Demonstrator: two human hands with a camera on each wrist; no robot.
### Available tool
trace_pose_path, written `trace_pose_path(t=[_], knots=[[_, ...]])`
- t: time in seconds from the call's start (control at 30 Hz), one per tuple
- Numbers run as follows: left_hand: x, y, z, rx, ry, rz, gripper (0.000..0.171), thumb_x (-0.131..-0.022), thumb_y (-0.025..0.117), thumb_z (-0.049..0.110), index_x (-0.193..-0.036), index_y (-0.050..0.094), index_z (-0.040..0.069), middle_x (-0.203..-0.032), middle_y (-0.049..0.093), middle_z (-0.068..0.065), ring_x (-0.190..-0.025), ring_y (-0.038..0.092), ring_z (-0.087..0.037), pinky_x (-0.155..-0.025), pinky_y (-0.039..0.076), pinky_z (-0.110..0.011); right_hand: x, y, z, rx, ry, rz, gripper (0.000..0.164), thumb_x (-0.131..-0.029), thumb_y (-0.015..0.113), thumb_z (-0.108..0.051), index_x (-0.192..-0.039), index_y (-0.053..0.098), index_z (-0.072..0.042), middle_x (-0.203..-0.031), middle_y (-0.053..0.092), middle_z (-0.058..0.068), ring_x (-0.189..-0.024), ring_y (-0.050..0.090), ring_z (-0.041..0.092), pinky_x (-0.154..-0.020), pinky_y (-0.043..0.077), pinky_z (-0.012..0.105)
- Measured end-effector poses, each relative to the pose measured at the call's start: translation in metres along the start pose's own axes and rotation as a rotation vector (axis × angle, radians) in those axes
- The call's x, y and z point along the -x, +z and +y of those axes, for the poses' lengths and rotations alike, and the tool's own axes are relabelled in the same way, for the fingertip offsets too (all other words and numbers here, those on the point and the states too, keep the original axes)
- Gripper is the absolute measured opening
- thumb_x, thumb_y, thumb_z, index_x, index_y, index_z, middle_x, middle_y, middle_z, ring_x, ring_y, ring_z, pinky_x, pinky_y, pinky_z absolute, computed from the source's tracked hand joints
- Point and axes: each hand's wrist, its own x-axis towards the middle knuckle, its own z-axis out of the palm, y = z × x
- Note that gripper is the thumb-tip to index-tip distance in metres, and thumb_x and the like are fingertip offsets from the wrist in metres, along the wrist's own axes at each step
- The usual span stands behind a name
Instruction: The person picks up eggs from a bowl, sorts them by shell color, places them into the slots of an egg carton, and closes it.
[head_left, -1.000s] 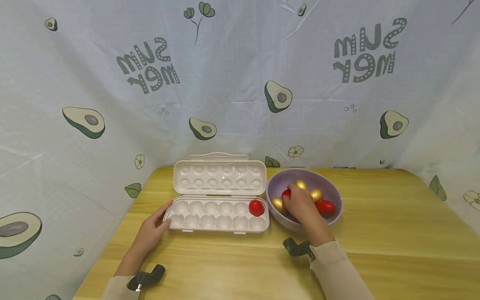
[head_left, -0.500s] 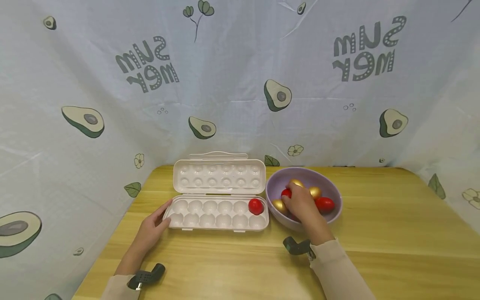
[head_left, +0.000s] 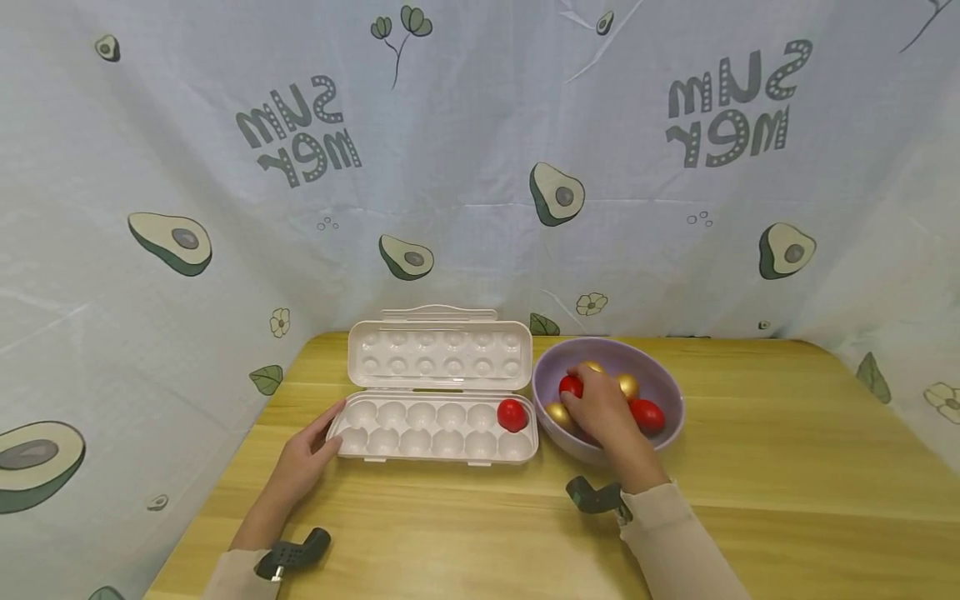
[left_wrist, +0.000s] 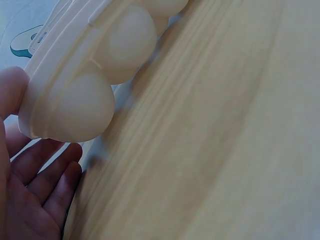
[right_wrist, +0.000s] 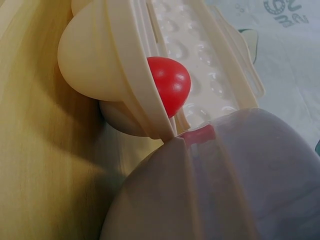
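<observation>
A cream egg box (head_left: 433, 458) lies with its lid raised at the back, a red egg (head_left: 512, 415) in its back right cup. My left hand (head_left: 302, 460) grips the box's left end; in the left wrist view its thumb (left_wrist: 12, 90) is on the rim and its fingers are underneath. To the right of the box stands a purple bowl (head_left: 670, 375) of red and gold eggs. Inside it my right hand (head_left: 602, 406) holds a second red egg (head_left: 571, 386), partly covered by the fingers. In the right wrist view the bowl (right_wrist: 235, 185) hides this hand.
Several gold eggs, one gold egg (head_left: 628, 386) among them, and another red egg (head_left: 647, 415) lie around the right hand in the bowl. A patterned curtain (head_left: 480, 167) hangs behind the wooden table (head_left: 465, 525). The bowl's side is close against the box's right end.
My right hand has shifted slightly left within the bowl, the red egg at its fingertips moving with it. The nearby eggs have shifted a little. My left hand keeps its place on the egg box.
</observation>
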Motion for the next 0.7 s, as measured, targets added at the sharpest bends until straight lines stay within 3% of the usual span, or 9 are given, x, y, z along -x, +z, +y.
trace_pose_path(t=[0.33, 0.57, 0.7], knots=[[0.004, -0.002, 0.020, 0.017, -0.004, -0.002, 0.051, -0.093, 0.054, -0.001, -0.142, 0.043, -0.003, -0.146, 0.041, -0.022, -0.135, 0.036, -0.038, -0.094, 0.028, -0.001, -0.002, 0.000, 0.000, -0.022, -0.006, 0.016, 0.040, -0.086, 0.063, -0.010, -0.124, 0.058, 0.002, -0.113, 0.061, 0.024, -0.099, 0.057, 0.042, -0.091, 0.047, 0.056], [0.001, 0.000, 0.008, 0.001, -0.012, -0.002, 0.051, -0.094, 0.054, 0.001, -0.144, 0.043, 0.001, -0.148, 0.041, -0.018, -0.137, 0.036, -0.034, -0.094, 0.026, -0.001, -0.003, 0.001, 0.001, -0.040, -0.023, 0.038, 0.041, -0.087, 0.063, -0.010, -0.126, 0.056, 0.001, -0.119, 0.059, 0.025, -0.105, 0.056, 0.041, -0.095, 0.046, 0.056], [0.005, -0.003, 0.024, 0.019, 0.003, -0.002, 0.050, -0.093, 0.054, -0.002, -0.142, 0.043, -0.004, -0.146, 0.041, -0.023, -0.135, 0.036, -0.039, -0.094, 0.028, -0.001, -0.002, 0.001, 0.000, -0.071, -0.020, 0.036, 0.042, -0.087, 0.064, -0.009, -0.128, 0.055, 0.000, -0.123, 0.058, 0.025, -0.109, 0.055, 0.041, -0.096, 0.045, 0.057]])
